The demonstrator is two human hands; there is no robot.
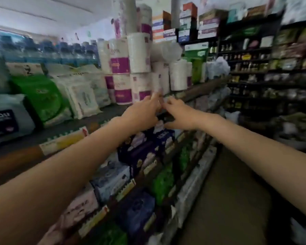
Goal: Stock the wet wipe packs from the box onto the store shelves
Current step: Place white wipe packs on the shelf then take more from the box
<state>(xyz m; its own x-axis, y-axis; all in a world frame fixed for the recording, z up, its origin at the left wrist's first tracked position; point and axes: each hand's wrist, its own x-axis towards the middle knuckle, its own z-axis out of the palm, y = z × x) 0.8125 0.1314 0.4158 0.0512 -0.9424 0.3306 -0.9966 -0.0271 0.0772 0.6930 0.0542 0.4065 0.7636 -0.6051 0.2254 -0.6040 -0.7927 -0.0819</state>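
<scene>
nearby, purple-banded paper rolls [140, 82] crowd both hands; green packs [42, 96] leftward.

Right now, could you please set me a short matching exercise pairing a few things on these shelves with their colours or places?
Things:
1. paper roll packs
2. leaning pack
3. boxes under the hands
4. left hand

Descriptions:
A. green
B. dark blue-purple
C. white with purple bands
D. reaching beside the right hand at the top shelf edge

Pairs: 1-C, 2-A, 3-B, 4-D
</scene>
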